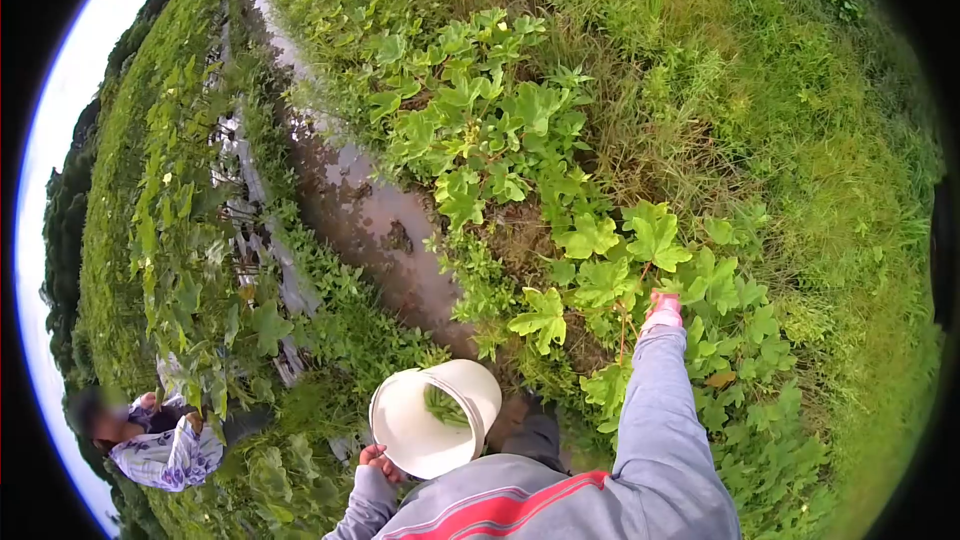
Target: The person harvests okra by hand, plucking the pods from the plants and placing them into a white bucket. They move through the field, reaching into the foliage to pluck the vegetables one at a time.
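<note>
My left hand point(380, 462), bare, is closed on the rim of a white bucket point(478, 390). The bucket tilts toward me, and green pods that look like okra point(445, 407) lie in its bottom. My right hand point(663, 308), in a pink glove, reaches out at arm's length into a leafy plant with broad lobed leaves point(655, 235). Its fingers look curled in beside a reddish stem point(622, 325); whatever they hold is hidden behind the hand.
A muddy, water-filled furrow point(390, 230) runs away ahead of me. Beyond it stands a row of tall plants point(165, 220) over plastic sheeting point(240, 165). Another person point(170, 450) is among them at the left. Tall grass point(840, 190) covers the right side.
</note>
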A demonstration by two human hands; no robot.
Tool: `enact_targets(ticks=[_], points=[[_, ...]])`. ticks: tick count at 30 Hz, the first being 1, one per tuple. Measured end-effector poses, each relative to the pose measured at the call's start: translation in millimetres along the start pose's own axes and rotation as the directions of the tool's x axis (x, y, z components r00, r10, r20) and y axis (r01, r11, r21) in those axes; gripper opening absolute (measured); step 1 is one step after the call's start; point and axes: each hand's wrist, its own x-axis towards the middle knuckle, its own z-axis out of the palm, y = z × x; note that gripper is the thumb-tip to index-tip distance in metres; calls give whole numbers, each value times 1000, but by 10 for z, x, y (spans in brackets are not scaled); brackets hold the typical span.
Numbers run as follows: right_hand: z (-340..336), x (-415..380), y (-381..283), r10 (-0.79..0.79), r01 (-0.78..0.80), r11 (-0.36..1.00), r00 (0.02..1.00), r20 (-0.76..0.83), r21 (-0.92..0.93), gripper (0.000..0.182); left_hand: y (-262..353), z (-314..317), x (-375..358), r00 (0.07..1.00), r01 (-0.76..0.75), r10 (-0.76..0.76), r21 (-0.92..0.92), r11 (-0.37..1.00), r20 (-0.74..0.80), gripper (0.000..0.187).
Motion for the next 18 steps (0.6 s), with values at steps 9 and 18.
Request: enact_targets(ticks=[9, 18], points=[[-466, 199, 352, 213, -17, 935, 824, 525, -353, 20, -5, -161, 2, 999, -27, 25, -62, 998, -37, 32], [-417, -127, 101, 100, -64, 995, 759, 643, -79, 27, 608, -381, -125, 997, -54, 63, -191, 980, 40, 25]])
